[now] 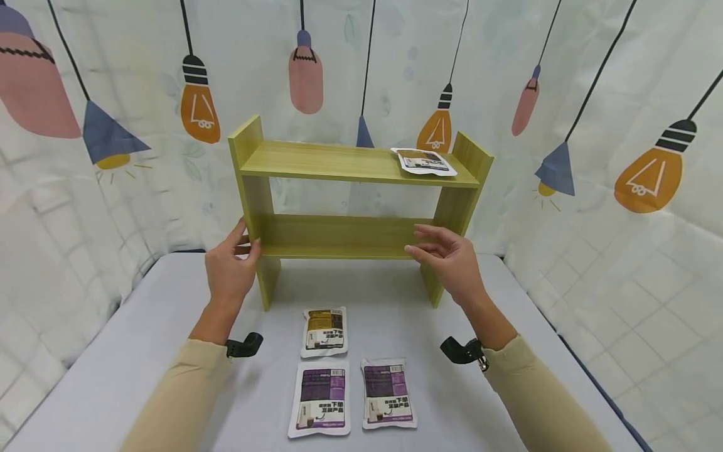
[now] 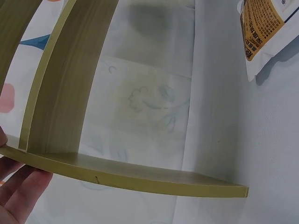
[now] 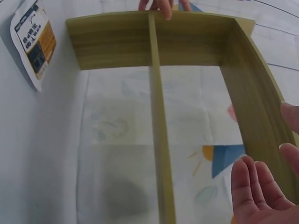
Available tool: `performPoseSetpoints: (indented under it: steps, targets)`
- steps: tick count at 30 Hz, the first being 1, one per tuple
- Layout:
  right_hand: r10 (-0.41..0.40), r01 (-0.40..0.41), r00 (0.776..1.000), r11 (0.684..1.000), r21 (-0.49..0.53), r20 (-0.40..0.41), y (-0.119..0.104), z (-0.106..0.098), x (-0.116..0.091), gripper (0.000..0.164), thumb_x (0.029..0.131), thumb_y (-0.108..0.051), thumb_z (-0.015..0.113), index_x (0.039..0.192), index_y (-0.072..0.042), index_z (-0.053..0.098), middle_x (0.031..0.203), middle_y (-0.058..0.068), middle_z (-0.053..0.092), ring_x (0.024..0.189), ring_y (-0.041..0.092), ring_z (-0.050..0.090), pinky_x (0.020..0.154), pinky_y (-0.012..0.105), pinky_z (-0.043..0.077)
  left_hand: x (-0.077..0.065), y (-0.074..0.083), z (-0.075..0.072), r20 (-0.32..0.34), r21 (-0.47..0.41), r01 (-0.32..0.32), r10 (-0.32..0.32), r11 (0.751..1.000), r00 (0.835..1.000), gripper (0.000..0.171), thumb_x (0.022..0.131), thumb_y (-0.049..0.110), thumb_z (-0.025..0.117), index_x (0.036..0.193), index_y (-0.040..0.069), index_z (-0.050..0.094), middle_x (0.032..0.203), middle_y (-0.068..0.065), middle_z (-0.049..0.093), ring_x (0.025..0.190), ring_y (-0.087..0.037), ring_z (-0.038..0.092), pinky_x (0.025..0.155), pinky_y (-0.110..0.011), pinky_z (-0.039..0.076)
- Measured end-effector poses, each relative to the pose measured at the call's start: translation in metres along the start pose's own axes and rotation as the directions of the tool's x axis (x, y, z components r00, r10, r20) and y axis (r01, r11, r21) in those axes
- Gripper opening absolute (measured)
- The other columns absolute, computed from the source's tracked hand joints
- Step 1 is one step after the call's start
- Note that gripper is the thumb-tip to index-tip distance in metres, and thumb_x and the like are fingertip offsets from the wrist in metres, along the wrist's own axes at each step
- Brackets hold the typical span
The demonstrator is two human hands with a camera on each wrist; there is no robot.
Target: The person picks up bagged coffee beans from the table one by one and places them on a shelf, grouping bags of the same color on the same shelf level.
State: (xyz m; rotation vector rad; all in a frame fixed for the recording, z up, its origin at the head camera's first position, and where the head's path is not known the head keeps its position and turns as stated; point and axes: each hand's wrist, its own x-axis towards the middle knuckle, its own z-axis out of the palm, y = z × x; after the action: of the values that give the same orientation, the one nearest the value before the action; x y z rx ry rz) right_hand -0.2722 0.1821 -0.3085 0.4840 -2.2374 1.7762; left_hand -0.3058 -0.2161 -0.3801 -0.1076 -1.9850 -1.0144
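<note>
A two-tier yellow-green wooden shelf (image 1: 361,162) stands upright on the table. My left hand (image 1: 233,267) grips the edge of its left side panel (image 2: 154,183), thumb on one face and fingers on the other. In front of the shelf's right side hovers my right hand (image 1: 449,258), fingers loosely bent and holding nothing. Its fingertips (image 3: 242,179) overlap a board of the shelf in the right wrist view. On the upper board, toward the right, lies a white pouch with a brown label (image 1: 425,162).
Three pouches lie on the white table (image 1: 147,370) before the shelf: one with a yellow-brown label (image 1: 324,333) and two with purple labels, a left one (image 1: 322,400) and a right one (image 1: 388,394). A curtain printed with lamps (image 1: 248,75) hangs behind.
</note>
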Motion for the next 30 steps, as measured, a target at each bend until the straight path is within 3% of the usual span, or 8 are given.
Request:
performPoseSetpoints:
  steps: [5,10,15,18,22,30]
  targets:
    - [0.014,-0.015,0.999,0.999,0.028,0.030,0.012,0.008,-0.008,0.053,0.087,-0.020,0.083,0.135,-0.008,0.066,0.136,0.024,0.062,0.100,0.012,0.074,0.085,0.021,0.059,0.000,-0.001,0.001,-0.004,0.000,-0.005,0.005,1.000,1.000,0.055,0.095,0.011,0.070,0.146,0.029,0.058,0.112,-0.018,0.077,0.083,-0.037,0.077,0.070,0.000,0.046]
    - [0.031,-0.033,0.999,0.998,0.044,0.045,0.021,0.015,-0.016,0.056,0.086,-0.017,0.083,0.137,-0.004,0.063,0.137,0.020,0.063,0.109,0.020,0.072,0.085,0.021,0.059,0.000,-0.001,0.000,-0.004,0.016,-0.005,0.005,1.000,1.000,0.056,0.095,0.012,0.070,0.147,0.030,0.058,0.115,-0.016,0.077,0.083,-0.035,0.077,0.071,-0.015,0.057]
    - [0.055,-0.058,0.996,0.997,0.045,0.067,0.028,0.026,-0.024,0.057,0.087,-0.016,0.083,0.139,-0.007,0.063,0.139,0.015,0.064,0.118,0.029,0.069,0.088,0.022,0.059,0.000,0.000,0.000,-0.003,0.023,-0.002,0.002,1.000,1.000,0.055,0.095,0.014,0.070,0.146,0.032,0.058,0.114,-0.015,0.077,0.083,-0.034,0.077,0.072,-0.030,0.061]
    - [0.079,-0.082,0.994,0.996,0.038,0.079,0.033,0.034,-0.029,0.057,0.086,-0.018,0.084,0.139,-0.010,0.064,0.140,0.010,0.063,0.119,0.027,0.069,0.090,0.024,0.059,0.000,0.001,0.000,-0.006,0.016,-0.007,0.007,1.000,1.000,0.055,0.095,0.013,0.070,0.146,0.031,0.059,0.113,-0.016,0.077,0.081,-0.035,0.077,0.071,-0.021,0.059]
    - [0.093,-0.097,0.991,0.995,0.033,0.099,0.040,0.044,-0.034,0.055,0.086,-0.019,0.084,0.138,-0.015,0.065,0.142,0.006,0.062,0.121,0.027,0.068,0.092,0.029,0.059,0.000,0.000,0.000,-0.009,0.008,-0.009,0.009,1.000,1.000,0.055,0.095,0.012,0.070,0.146,0.029,0.059,0.113,-0.018,0.077,0.081,-0.037,0.077,0.070,0.001,0.045]
    - [0.137,-0.144,0.979,0.989,0.038,0.148,0.053,0.063,-0.041,0.057,0.085,-0.023,0.085,0.139,-0.019,0.064,0.139,0.014,0.062,0.120,0.033,0.068,0.094,0.040,0.060,0.001,0.001,0.000,-0.001,0.002,-0.007,0.007,1.000,1.000,0.056,0.095,0.013,0.070,0.147,0.030,0.058,0.117,-0.017,0.076,0.084,-0.037,0.077,0.070,0.004,0.039]
